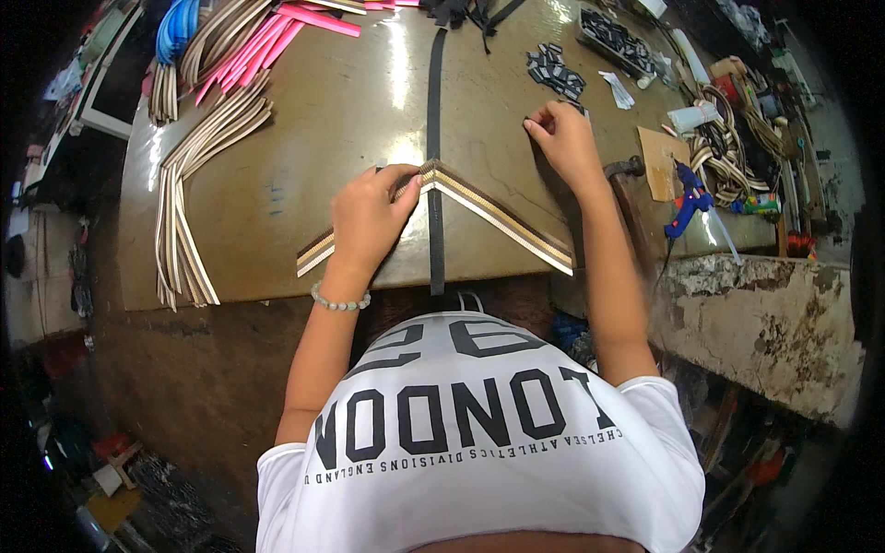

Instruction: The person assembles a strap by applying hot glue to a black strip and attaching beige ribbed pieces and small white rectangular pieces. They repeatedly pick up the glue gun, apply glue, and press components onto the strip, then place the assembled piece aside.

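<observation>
A striped strap [502,217] in dark brown, tan and white lies folded into an upside-down V on the table. Its peak sits over a black strip [436,120] that runs straight away from the near edge. My left hand [373,210] pinches the strap just left of the peak, thumb on the white band. Farther right, my right hand [564,140] hovers near a loose pile of small black pieces [556,72]. Its thumb and forefinger are closed together; a tiny dark spot shows at the fingertips, too small to name.
Bundles of striped straps [175,212], pink strips [263,51] and blue strips [177,32] lie left. At right are a tray of black pieces [616,44], a clamp [627,168], cardboard [658,161], a blue glue gun [687,201] and coiled straps [724,152].
</observation>
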Demonstrator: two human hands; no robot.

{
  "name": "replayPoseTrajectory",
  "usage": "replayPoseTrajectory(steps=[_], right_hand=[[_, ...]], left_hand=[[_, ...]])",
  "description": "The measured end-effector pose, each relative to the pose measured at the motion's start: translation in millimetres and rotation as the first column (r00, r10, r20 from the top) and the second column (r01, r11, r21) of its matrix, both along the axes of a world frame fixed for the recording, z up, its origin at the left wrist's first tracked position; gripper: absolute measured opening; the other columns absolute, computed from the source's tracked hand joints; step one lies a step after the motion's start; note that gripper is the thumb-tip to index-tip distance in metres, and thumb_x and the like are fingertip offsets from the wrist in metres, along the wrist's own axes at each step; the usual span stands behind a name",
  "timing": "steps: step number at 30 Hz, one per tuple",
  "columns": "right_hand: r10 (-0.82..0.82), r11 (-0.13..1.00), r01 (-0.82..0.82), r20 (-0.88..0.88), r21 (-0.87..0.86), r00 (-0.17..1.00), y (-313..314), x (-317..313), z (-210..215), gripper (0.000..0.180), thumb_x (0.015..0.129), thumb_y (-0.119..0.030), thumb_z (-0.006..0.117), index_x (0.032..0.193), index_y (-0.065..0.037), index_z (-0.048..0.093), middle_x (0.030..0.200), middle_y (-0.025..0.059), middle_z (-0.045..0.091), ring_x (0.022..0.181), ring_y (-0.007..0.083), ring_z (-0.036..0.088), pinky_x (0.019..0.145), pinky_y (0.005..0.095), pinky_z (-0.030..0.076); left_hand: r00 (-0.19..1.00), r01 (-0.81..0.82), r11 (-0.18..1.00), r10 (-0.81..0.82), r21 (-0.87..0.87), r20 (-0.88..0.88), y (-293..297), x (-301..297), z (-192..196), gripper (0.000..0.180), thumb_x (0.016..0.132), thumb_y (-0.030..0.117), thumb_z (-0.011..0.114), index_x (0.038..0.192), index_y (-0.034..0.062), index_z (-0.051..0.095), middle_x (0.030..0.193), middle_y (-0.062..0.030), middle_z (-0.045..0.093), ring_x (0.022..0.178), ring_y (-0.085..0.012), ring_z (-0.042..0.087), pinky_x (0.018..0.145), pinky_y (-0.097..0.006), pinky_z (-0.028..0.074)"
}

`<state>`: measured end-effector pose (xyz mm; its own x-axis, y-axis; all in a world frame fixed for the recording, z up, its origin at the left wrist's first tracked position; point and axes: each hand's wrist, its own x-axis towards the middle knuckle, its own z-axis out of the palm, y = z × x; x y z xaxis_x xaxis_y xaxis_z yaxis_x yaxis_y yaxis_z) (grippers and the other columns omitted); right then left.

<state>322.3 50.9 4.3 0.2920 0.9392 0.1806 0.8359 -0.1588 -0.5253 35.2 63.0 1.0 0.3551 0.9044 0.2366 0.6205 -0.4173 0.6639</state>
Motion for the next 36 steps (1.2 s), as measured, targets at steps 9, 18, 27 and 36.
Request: replayPoseTrajectory(steps=[9, 18, 27, 36], right_hand=[[0.168, 0.979, -0.098, -0.435, 0.178, 0.885, -48.9, -104.6, 29.0, 0.015, 0.083, -0.009, 0.074, 0.088, 0.001, 0.064, 0.081, 0.0092, 0.067, 0.068, 0.0114, 0.064, 0.062, 0.0259, 0.054], [0.154, 0.980, -0.194, -0.821, 0.054, 0.550, -57.9, -124.0, 35.3, 0.017, 0.088, -0.001, 0.068, 0.102, 0.007, 0.063, 0.096, 0.0117, 0.067, 0.083, 0.0151, 0.068, 0.074, 0.0271, 0.059], [0.132, 0.990, -0.098, -0.399, 0.104, 0.907, -76.0, -126.5, 10.1, 0.025, 0.088, -0.003, 0.069, 0.111, 0.001, 0.062, 0.093, 0.0096, 0.065, 0.076, 0.0128, 0.062, 0.067, 0.0260, 0.052], [0.230, 0.969, -0.185, -0.330, 0.161, 0.916, -99.2, -110.5, -5.6, 0.013, 0.086, -0.002, 0.070, 0.098, 0.000, 0.069, 0.089, 0.0069, 0.060, 0.068, 0.0143, 0.055, 0.060, 0.0261, 0.046]], left_hand=[[0.912, -0.019, 0.975, 0.109, -0.223, 0.396, -1.9, 0.2, 3.5, 0.022, 0.093, 0.019, 0.066, 0.093, -0.0026, 0.071, 0.057, 0.0038, 0.036, 0.055, -0.0062, 0.034, 0.051, -0.027, 0.029], [0.917, 0.175, 0.854, 0.040, -0.490, 0.397, -5.3, -7.9, 23.1, 0.024, 0.087, 0.023, 0.075, 0.092, -0.0003, 0.073, 0.062, 0.0083, 0.037, 0.060, -0.0024, 0.033, 0.052, -0.022, 0.027], [0.891, 0.090, 0.876, 0.142, -0.474, 0.432, 0.4, -22.4, 27.4, 0.022, 0.086, 0.020, 0.076, 0.088, -0.0010, 0.073, 0.062, 0.0097, 0.039, 0.056, -0.0020, 0.033, 0.051, -0.021, 0.026], [0.991, -0.012, 0.901, 0.070, -0.434, 0.117, -0.6, -5.9, 16.1, 0.029, 0.083, 0.025, 0.075, 0.085, -0.0036, 0.072, 0.055, -0.0041, 0.045, 0.053, -0.0114, 0.043, 0.052, -0.031, 0.039]])
